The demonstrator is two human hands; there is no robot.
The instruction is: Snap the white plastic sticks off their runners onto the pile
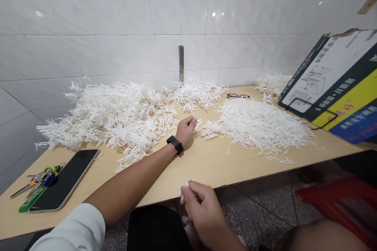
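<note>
Over the table, my left hand (186,130), with a black watch on its wrist, is closed, its fingertips pinched on a thin white piece. It lies between a tall tangled heap of branched white pieces (118,110) on the left and a broad, flatter pile of small loose white sticks (262,123) on the right. Lower down, in front of the table edge, my right hand (204,211) is closed too. A small white piece (185,185) shows at its thumb and fingertip, mostly covered. What exactly these white pieces are I cannot make out.
A black phone (66,180) and a bunch of keys (44,180) lie at the table's left. Eyeglasses (238,95) rest behind the right pile. A printed cardboard box (338,86) leans at the right, by a red stool (338,200). The tiled wall (126,55) bounds the back.
</note>
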